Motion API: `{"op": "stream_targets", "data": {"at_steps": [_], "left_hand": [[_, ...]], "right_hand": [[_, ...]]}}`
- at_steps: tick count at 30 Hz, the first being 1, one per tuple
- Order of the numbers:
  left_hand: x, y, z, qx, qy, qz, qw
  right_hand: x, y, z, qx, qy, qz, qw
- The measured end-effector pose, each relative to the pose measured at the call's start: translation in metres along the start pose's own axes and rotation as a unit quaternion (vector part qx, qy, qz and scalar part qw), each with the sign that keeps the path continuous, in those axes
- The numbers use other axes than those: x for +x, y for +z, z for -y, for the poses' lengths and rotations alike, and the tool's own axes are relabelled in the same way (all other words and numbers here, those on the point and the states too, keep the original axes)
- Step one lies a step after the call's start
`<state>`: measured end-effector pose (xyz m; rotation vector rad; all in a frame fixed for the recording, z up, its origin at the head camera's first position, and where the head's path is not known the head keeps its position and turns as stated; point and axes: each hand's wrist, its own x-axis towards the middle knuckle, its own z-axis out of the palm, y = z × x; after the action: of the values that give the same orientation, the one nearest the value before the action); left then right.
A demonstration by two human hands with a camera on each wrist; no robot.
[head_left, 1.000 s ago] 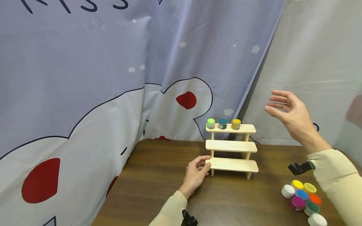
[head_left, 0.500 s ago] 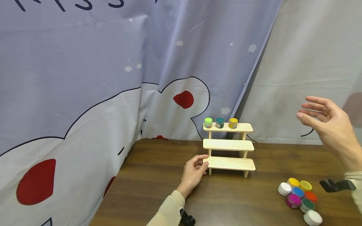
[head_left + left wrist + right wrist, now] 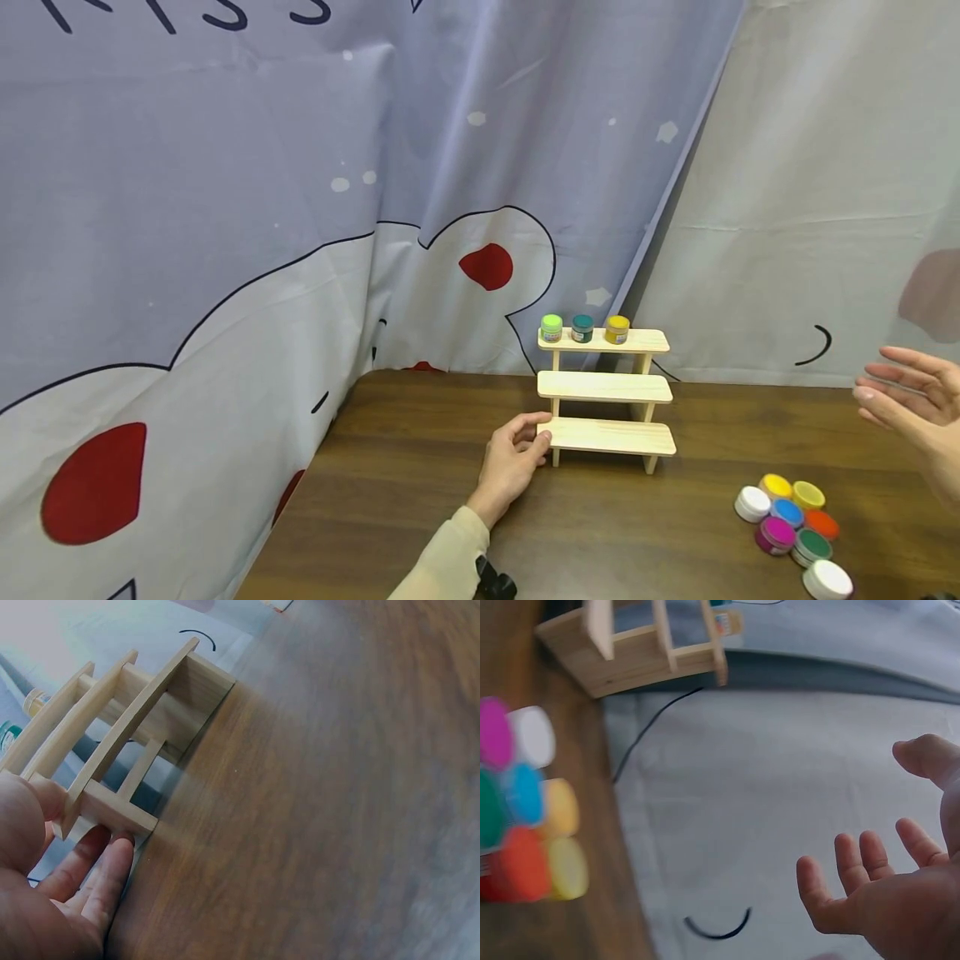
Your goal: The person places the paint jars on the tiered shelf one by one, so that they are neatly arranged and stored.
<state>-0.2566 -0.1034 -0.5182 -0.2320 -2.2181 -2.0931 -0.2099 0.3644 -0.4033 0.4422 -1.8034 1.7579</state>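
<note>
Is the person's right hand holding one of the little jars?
No, the right hand is open with nothing in its fingers, apart from the group of jars on the table.

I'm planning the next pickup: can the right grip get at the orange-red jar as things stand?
Probably yes: the right grip holds nothing, and in the head view nothing blocks the orange-red jar on its right. The blue jar crowds its left.

Our left hand pinched, thumb opposite bent fingers and forearm behind them, while our right hand hung loose, thumb well apart from its fingertips.
</note>
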Motion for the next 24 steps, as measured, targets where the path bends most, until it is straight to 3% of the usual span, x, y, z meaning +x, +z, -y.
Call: {"op": "stream_targets", "data": {"at_steps": [4,10,18,21,24], "left_hand": [[0.001,0.0,0.0,0.002,-0.005,0.004,1.0],[0.0,0.003,-0.001,-0.005,0.004,0.006,1.0],[0.001,0.003,-0.001,-0.007,0.011,0.002,0.9999],[0.001,0.002,-0.001,-0.006,0.007,0.0,1.0],[0.0,0.001,-0.002,-0.008,0.004,-0.002,1.0]], "right_hand": [[-0.028,-0.009,-0.014,0.037,0.003,-0.02,0.9991],[-0.067,-0.012,-0.017,-0.003,0.037,-0.044,0.9983],[-0.103,-0.02,-0.029,0.042,0.078,-0.064,0.994],[-0.114,-0.02,-0.033,0.072,0.077,-0.061,0.9925],[-0.123,-0.019,-0.033,0.071,0.091,-0.063,0.9914]]}}
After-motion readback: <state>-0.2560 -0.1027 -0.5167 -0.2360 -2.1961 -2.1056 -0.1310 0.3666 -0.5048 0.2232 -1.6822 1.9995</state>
